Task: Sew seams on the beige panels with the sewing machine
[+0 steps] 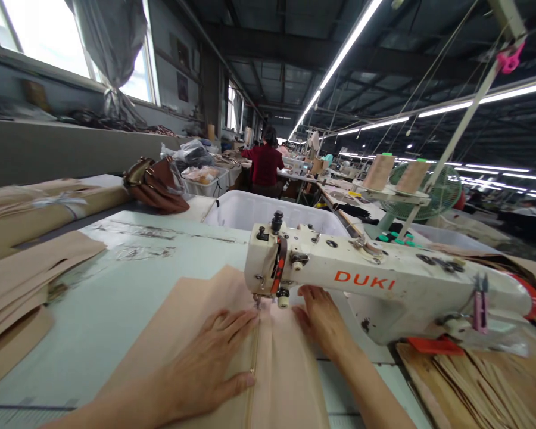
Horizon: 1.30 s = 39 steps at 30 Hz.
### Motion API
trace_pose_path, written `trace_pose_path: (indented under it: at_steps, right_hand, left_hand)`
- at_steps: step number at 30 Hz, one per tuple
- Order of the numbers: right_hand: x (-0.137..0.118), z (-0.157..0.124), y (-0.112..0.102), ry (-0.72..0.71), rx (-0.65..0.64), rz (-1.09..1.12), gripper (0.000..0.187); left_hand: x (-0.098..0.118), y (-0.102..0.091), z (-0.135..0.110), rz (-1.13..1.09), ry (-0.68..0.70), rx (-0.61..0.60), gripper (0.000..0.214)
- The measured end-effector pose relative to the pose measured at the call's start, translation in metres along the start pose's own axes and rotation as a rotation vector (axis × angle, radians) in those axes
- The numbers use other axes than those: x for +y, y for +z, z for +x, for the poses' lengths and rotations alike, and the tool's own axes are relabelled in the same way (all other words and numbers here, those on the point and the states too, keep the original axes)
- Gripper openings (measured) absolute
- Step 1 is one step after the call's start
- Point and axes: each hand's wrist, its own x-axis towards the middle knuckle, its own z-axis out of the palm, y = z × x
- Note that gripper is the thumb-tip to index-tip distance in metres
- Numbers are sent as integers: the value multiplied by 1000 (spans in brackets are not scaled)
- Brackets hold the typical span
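A beige fabric piece lies on the pale green table under the needle of a white sewing machine marked DUKI. Along it runs a narrow strip with a golden edge, perhaps a zipper; I cannot tell for sure. My left hand rests flat on the fabric left of the strip, fingers stretched toward the presser foot and thumb touching the strip. My right hand lies on the fabric's right side below the machine arm, thumb apart and fingers slightly bent. The exact needle point is too small to make out.
Stacked beige pieces lie at the left, beyond them a brown bag. A white bin stands behind the machine. At right are thread cones, pink-handled snips and fabric strips on a board. A person works farther back.
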Motion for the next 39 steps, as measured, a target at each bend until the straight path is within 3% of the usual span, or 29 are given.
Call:
trace_pose_path:
  at_steps: [5,8,10,14,27,39]
  right_hand:
    - [-42,-17,5,-164,-67,25,18]
    - [-52,-28,26,-161,-107,59,41]
    - [-49,-33,40,-119,-101,29,52]
    - [-41,-38,51,-101,-107,16,53]
    - [-39,-38,52,-115,-75,-57,42]
    - [-39,-34,49,-94,-96,-79,48]
  left_hand:
    - [0,0,1,-14,5,-23,77]
    - [2,-1,4,-28,15,5,76]
    - [3,0,4,-22,-13,12,74]
    - [5,8,2,-12,-65,29,75]
    - [-2,12,7,1,-157,7,92]
    - [-10,15,9,-37,-90,77,94]
